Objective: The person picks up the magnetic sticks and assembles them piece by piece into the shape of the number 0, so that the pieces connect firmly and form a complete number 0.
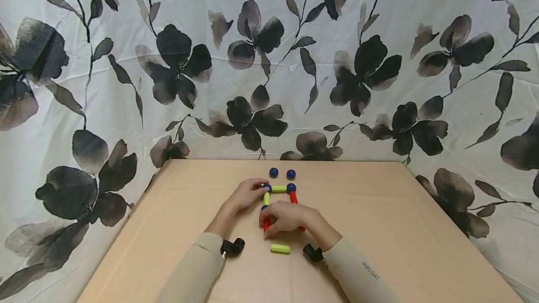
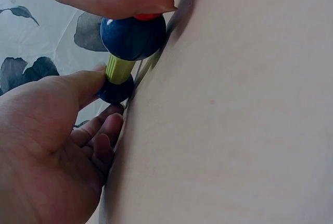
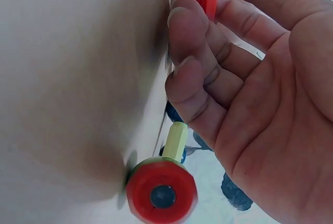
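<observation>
My left hand [image 1: 247, 194] pinches the far-left blue ball [image 2: 115, 91], with its thumb also beside the adjoining green stick [image 2: 119, 69]. My right hand [image 1: 288, 218] grips a red stick [image 1: 266, 223] between thumb and fingers. That stick's far end touches the nearer blue ball [image 2: 133, 37], at the near end of the green stick. Another green stick [image 1: 279, 189] runs across the far side to a blue ball [image 1: 291, 188] at the far-right corner. From that corner a red piece [image 1: 293, 197] extends toward me, partly hidden by my right hand; its bare end [image 3: 162, 193] shows.
Two loose blue balls, one at left [image 1: 273, 172] and one at right [image 1: 291, 174], lie beyond the joined pieces. A loose green stick [image 1: 280, 248] lies nearer me, between my forearms. A floral cloth [image 1: 294, 60] hangs behind the tan table [image 1: 358, 200].
</observation>
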Demonstrator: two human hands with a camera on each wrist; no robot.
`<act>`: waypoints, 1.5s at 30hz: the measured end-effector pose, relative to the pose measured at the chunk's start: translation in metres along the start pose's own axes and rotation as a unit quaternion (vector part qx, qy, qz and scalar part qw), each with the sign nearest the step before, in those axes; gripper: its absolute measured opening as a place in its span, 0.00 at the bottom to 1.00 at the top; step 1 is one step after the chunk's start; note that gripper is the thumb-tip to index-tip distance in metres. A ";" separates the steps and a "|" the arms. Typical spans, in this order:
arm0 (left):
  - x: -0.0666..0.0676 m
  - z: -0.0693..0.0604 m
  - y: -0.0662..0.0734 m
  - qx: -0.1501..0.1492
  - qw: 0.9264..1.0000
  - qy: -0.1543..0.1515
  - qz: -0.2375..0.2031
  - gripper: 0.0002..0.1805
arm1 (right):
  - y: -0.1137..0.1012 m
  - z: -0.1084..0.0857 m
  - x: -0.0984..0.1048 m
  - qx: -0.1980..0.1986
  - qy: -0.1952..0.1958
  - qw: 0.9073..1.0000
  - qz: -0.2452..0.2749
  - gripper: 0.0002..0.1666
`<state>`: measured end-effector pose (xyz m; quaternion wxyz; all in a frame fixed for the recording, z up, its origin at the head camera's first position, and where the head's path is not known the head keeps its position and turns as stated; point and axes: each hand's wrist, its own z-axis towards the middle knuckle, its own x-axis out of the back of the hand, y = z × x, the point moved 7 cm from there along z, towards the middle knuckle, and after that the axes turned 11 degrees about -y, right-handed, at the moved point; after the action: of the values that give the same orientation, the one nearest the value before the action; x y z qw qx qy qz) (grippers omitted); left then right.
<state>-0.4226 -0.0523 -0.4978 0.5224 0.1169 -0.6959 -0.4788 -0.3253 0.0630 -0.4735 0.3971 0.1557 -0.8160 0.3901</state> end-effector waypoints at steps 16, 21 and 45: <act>0.000 0.000 0.002 -0.002 1.000 -0.001 0.002 0.20 | 0.003 -0.001 0.002 0.020 -0.010 0.999 0.044 0.13; 0.001 -0.002 0.004 -0.001 1.000 0.004 0.000 0.20 | 0.002 -0.002 0.004 0.031 -0.011 0.998 0.048 0.12; 0.000 -0.001 0.002 0.005 1.000 0.002 -0.004 0.19 | 0.095 -0.026 0.100 -0.071 0.358 0.922 0.129 0.20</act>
<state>-0.4215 -0.0518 -0.4962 0.5214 0.1232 -0.6969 -0.4768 -0.4285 0.1499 -0.4355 0.6190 -0.1298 -0.6580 0.4087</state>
